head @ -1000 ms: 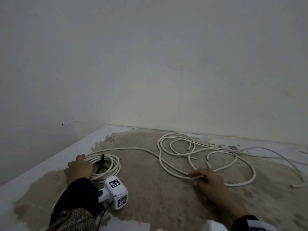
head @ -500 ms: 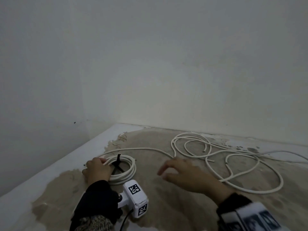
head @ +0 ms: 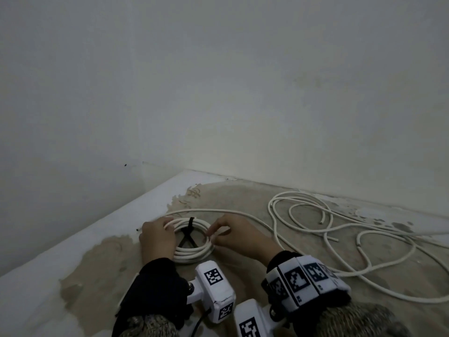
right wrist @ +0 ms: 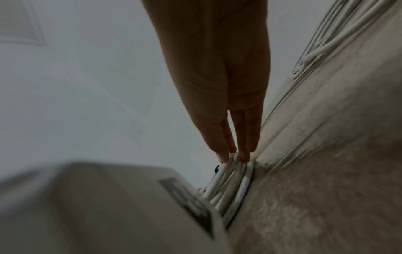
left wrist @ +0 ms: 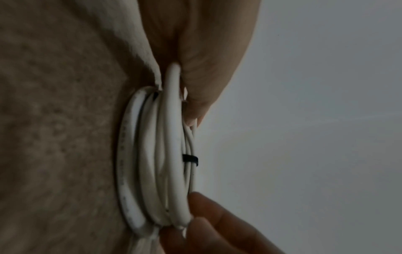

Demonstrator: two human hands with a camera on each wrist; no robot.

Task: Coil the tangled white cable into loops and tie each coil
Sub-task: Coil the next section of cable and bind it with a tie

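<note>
While left hand (head: pixel 158 239) grips, coil (head: pixel 194 254) lies flat

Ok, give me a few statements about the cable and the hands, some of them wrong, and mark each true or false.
1. A black tie is wrapped round the coil. True.
2. The coil is lifted clear of the floor. False: it lies flat on the floor.
3. The left hand grips the coil's left side and the right hand pinches its right side. True.
4. All the white cable is coiled. False: loose cable sprawls on the floor to the right of the coil.
</note>
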